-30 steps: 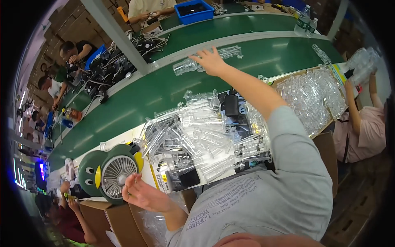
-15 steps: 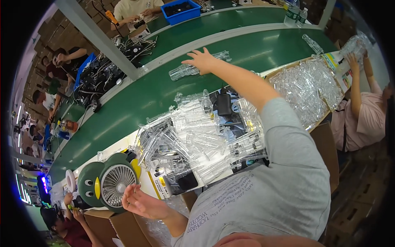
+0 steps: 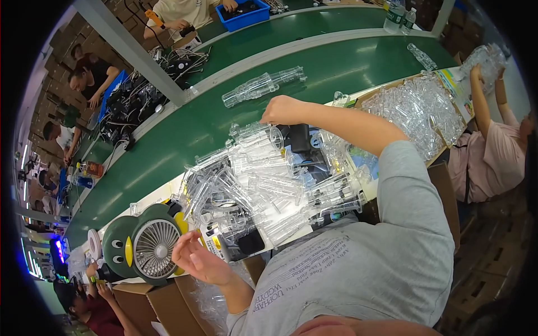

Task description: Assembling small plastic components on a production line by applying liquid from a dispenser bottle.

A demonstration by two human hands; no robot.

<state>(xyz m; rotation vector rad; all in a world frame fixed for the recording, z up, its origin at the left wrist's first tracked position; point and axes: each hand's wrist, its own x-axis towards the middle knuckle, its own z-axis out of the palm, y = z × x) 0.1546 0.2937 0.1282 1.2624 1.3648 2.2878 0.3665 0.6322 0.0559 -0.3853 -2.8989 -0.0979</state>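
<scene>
My right hand (image 3: 284, 110) reaches over the far edge of a heap of clear plastic tubes (image 3: 277, 189). Its fingers are bent down and pressed together at the topmost tubes; what is between them is hidden. Just beyond it, on the green conveyor belt (image 3: 168, 143), lies a clear plastic tube assembly (image 3: 252, 89) with a narrower stem pointing right. My left hand (image 3: 200, 263) is raised with nothing in it, its fingers loosely curled and apart. Beside that hand stands a green bird-shaped fan (image 3: 124, 252) with a white grille.
A black adapter (image 3: 300, 138) lies behind the heap. To the right stands a carton of clear plastic parts (image 3: 414, 112), near a co-worker holding a clear bag (image 3: 486, 60). Across the belt are a blue bin (image 3: 244, 15), tangled cables (image 3: 179, 64) and a metal post (image 3: 131, 50).
My right hand has drawn back from the tube assembly on the belt to the heap, and its spread fingers have closed. My left hand has barely shifted.
</scene>
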